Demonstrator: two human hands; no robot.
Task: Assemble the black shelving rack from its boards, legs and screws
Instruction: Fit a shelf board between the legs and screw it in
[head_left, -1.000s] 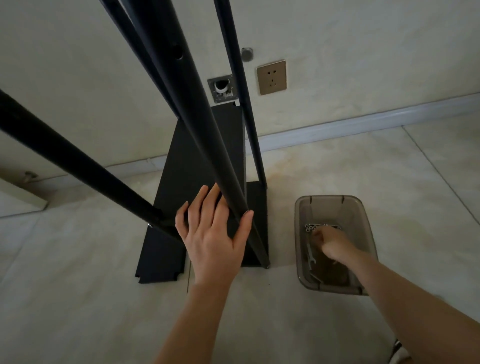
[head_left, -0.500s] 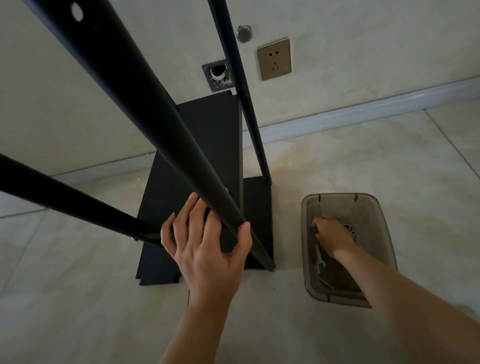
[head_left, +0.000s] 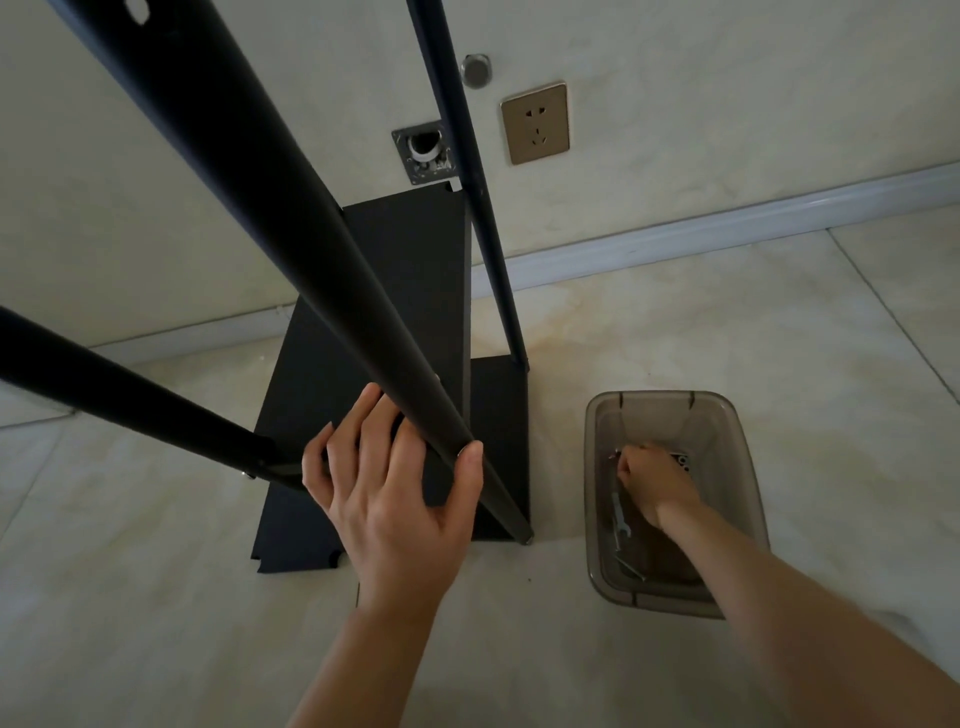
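The partly built black rack stands on the pale tiled floor (head_left: 675, 322) close to the wall, seen from above. Its near leg (head_left: 311, 260) slants from the upper left corner down to a foot at centre, a second leg (head_left: 119, 387) crosses in from the left edge, and a thinner far leg (head_left: 480, 208) runs down from the top to the far right corner of the lowest board. A tall black board (head_left: 395, 312) stands between these legs, its far end near the wall and its near end, notched at the corners, resting on the floor; a smaller black board (head_left: 501, 415) shows just to its right. The left hand (head_left: 395, 499) grips the near leg low down, the thumb hooked round the leg's right side and the fingers spread against the board on its left. To the right of the rack, apart from it, sits a translucent grey bin (head_left: 748, 467) holding a small wrench (head_left: 621, 519) and loose screws (head_left: 631, 569). The right hand (head_left: 657, 480) reaches into the bin with its fingers curled; whether they pinch anything cannot be told, since the knuckles hide the fingertips. On the wall behind are a bronze socket plate (head_left: 535, 122), an open square box (head_left: 426, 153) and a round metal cap (head_left: 475, 70).
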